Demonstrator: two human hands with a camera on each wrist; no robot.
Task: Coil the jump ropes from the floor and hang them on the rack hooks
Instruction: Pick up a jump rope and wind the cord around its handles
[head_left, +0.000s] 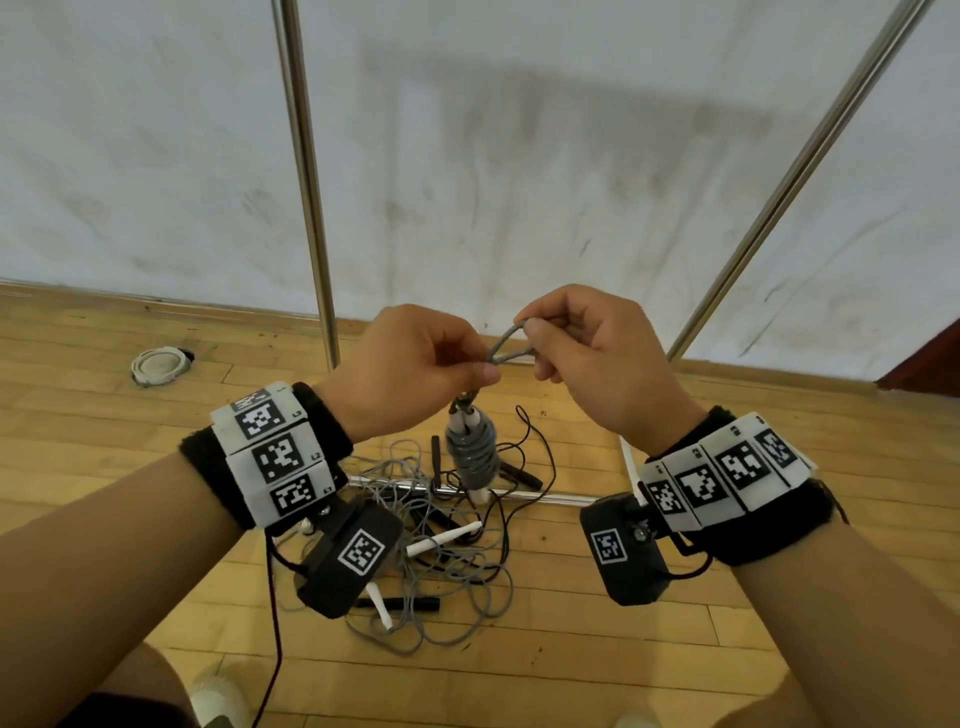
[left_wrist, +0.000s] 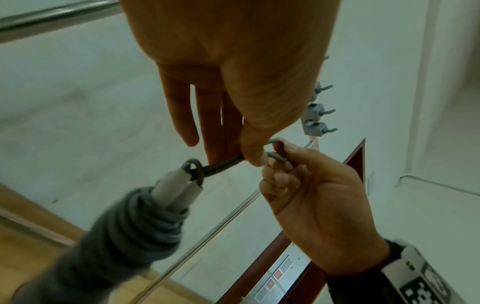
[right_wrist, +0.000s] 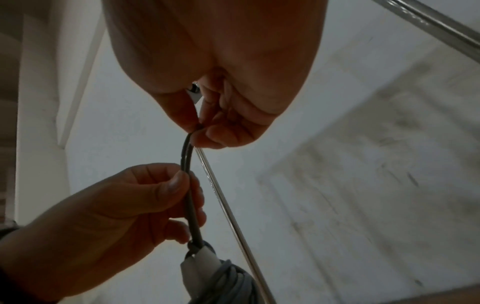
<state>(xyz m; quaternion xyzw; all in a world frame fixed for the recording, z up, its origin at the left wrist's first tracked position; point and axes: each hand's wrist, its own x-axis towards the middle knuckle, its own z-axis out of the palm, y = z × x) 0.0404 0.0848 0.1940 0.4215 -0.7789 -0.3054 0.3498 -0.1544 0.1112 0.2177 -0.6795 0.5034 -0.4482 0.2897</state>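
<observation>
A coiled grey jump rope (head_left: 471, 453) with white handles hangs in the air in front of me, its cord wound round the handles. A short grey loop (head_left: 506, 347) sticks out of its top. My left hand (head_left: 483, 371) pinches the base of that loop between thumb and fingers. My right hand (head_left: 535, 332) pinches the loop's far end. The left wrist view shows the bundle (left_wrist: 135, 226), the left thumb (left_wrist: 253, 158) on the cord and the right hand (left_wrist: 280, 164). The right wrist view shows the doubled cord (right_wrist: 188, 164) running from my right hand (right_wrist: 198, 129) through my left hand (right_wrist: 187, 185).
A tangled pile of grey and black jump ropes (head_left: 441, 545) lies on the wooden floor below my hands. Two metal rack poles (head_left: 306, 182) (head_left: 800, 171) rise against the white wall, with a base bar (head_left: 545, 496) on the floor. Grey rack hooks (left_wrist: 319, 115) show in the left wrist view.
</observation>
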